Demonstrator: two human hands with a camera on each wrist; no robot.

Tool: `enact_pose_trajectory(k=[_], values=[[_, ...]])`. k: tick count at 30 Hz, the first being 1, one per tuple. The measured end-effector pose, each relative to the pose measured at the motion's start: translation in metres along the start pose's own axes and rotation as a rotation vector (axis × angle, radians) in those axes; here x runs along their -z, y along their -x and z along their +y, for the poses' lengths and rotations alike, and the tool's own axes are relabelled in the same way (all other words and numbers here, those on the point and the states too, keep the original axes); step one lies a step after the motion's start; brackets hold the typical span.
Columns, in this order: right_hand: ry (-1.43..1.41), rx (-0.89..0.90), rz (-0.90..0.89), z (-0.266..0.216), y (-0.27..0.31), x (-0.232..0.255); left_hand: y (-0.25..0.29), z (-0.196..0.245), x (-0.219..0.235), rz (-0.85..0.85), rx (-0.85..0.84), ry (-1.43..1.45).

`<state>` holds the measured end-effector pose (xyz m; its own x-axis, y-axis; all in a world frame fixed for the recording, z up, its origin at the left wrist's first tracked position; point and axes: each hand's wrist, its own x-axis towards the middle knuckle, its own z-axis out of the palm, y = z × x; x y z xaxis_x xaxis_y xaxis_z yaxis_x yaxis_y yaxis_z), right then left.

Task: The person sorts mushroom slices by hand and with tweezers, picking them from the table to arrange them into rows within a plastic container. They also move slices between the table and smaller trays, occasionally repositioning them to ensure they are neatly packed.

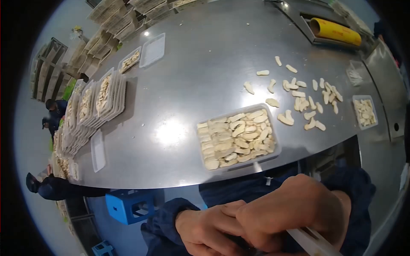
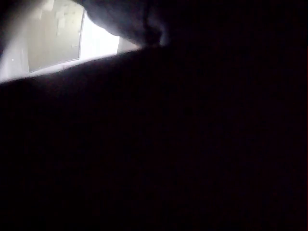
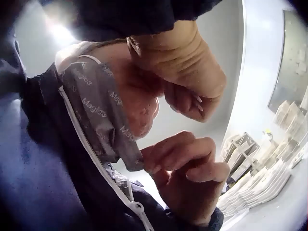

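Note:
Both hands are raised close to the chest, above the near table edge. In the right wrist view, the left hand (image 3: pixel 192 168) pinches the lower corner of a grey printed jacket flap (image 3: pixel 101 110), beside a zipper (image 3: pixel 91 149). Just above it, the right hand (image 3: pixel 183 77) is bent at the wrist with curled fingers, and no held thing shows in it. The head view has the right hand (image 1: pixel 294 209) overlapping the left hand (image 1: pixel 205 230), with a white strip (image 1: pixel 316 243) below. The left wrist view is mostly dark.
On the steel table (image 1: pixel 192 55) stands a tray of sliced pale pieces (image 1: pixel 239 136), probably mushrooms. Loose slices (image 1: pixel 299 94) lie beyond it, near a small filled tray (image 1: pixel 365 112). Stacked trays (image 1: pixel 92 102) stand left; a yellow roll (image 1: pixel 337 32) sits at the back. Below is a blue stool (image 1: pixel 128 207).

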<state>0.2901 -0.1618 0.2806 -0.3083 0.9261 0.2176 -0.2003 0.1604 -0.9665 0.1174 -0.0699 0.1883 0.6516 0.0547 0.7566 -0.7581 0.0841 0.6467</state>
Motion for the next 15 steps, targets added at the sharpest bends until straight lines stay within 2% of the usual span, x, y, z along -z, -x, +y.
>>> enact_pose_trajectory(k=[1,3,6,8,9,10,15], values=[[0.059,0.101,0.029,-0.004,-0.014,-0.008,0.001,0.0,0.002,0.006,-0.003,0.013],[0.237,0.124,0.029,-0.001,-0.015,-0.013,-0.001,-0.001,0.002,0.007,-0.005,0.028],[0.62,-0.124,-0.151,0.012,-0.009,-0.024,0.0,0.001,0.006,0.009,-0.006,0.022],[0.6,-0.178,-0.563,0.024,-0.015,-0.007,0.002,0.006,0.006,0.006,0.002,0.008],[0.439,-0.191,-0.873,0.029,-0.024,0.019,0.004,0.009,0.006,-0.001,0.008,0.0],[0.386,-0.221,-0.995,0.036,-0.022,0.026,0.005,0.011,0.006,0.0,0.012,-0.012],[0.389,-0.154,-0.591,0.042,-0.004,0.014,0.008,0.009,0.012,0.027,-0.017,-0.003]])
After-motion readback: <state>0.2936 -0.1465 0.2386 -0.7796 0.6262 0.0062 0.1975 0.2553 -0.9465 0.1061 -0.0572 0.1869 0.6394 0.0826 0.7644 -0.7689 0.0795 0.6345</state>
